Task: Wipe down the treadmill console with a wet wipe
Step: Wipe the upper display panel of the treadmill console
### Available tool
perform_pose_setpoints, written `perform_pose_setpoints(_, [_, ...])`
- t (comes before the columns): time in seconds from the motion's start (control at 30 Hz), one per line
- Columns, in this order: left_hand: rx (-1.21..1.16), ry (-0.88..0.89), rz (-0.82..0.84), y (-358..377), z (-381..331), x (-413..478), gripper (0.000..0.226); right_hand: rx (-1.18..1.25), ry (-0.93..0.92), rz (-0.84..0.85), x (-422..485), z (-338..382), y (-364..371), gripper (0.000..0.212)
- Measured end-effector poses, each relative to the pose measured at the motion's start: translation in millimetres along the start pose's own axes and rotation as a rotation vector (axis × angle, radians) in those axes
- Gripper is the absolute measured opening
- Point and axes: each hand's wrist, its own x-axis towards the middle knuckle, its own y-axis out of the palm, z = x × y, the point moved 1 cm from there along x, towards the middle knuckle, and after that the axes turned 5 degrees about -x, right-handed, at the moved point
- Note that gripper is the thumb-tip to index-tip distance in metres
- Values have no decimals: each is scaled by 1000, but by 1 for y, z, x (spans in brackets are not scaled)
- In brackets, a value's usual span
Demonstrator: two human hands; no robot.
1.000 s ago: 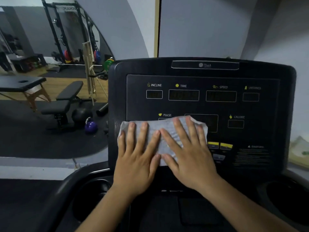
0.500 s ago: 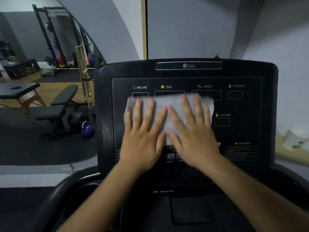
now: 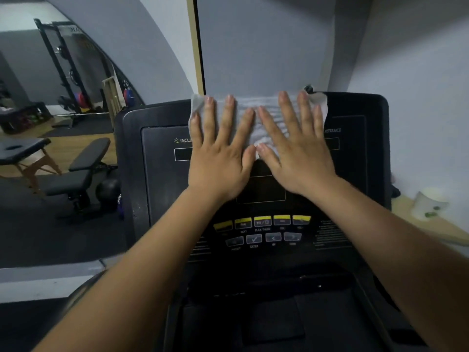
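Observation:
The black treadmill console [image 3: 157, 189] fills the middle of the head view, tilted up toward me. A white wet wipe [image 3: 256, 107] lies spread flat across its top edge, covering the upper display row. My left hand [image 3: 220, 153] presses flat on the wipe's left half, fingers spread. My right hand [image 3: 299, 151] presses flat on the right half beside it, thumbs nearly touching. Only "INCLINE" at the left and "DISTANCE" at the right show past the wipe. Yellow and grey buttons [image 3: 262, 222] sit uncovered below my wrists.
A wall mirror on the left reflects a weight bench [image 3: 81, 174], a massage table [image 3: 22, 148] and a rack [image 3: 63, 67]. A wooden ledge [image 3: 431, 224] with a white object [image 3: 426, 201] lies to the right of the console. The grey wall stands close behind.
Both hands slid the wipe upward, from the console's lower middle, over the display row, to the top edge. The camera tilted, so the console's button rows show now.

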Motion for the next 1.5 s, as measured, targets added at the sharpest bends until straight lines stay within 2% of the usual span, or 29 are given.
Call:
perform_pose_setpoints(0.1, [-56,50,12,14,-21,-53,63,58,-3,-7,-60,12,18,65])
perform_pose_setpoints(0.23, [-63,83,78,27,-47,-116,63,83,-58,67,-136,9,41,67])
perform_pose_setpoints(0.3, [-46,106,64,30,-50,-96,63,56,-62,57,-126,-9,42,68])
perform_pose_setpoints(0.47, [-9,92,22,14,-59,21,65,-5,56,21,-34,-70,15,71])
perform_pose_setpoints(0.57, [12,77,32,13,-70,42,65,-6,90,8,-19,-83,10,71])
perform_pose_setpoints(0.67, [-38,145,22,25,-83,2,63,47,101,-3,-63,-68,23,69])
perform_pose_setpoints(0.8, [-81,209,90,43,-104,-91,62,94,60,72,-165,-48,51,70])
perform_pose_setpoints(0.87, [-74,222,102,47,-111,-102,62,101,30,89,-176,-55,56,69])
perform_pose_setpoints(0.97, [-48,236,80,46,-114,-57,62,66,38,66,-136,-79,50,69])
perform_pose_setpoints(1.1, [-20,199,30,32,-118,40,62,105,165,35,-56,-119,25,66])
perform_pose_setpoints(1.2, [-14,183,26,31,-124,60,62,149,191,-17,-46,-119,22,61])
perform_pose_setpoints(1.33, [-68,264,69,43,-135,-15,62,157,189,3,-126,-87,45,62])
perform_pose_setpoints(1.43, [-78,315,130,52,-139,-84,62,155,96,53,-194,-70,62,65])
perform_pose_setpoints(1.5, [-67,330,128,54,-139,-82,62,141,47,76,-197,-78,65,66])
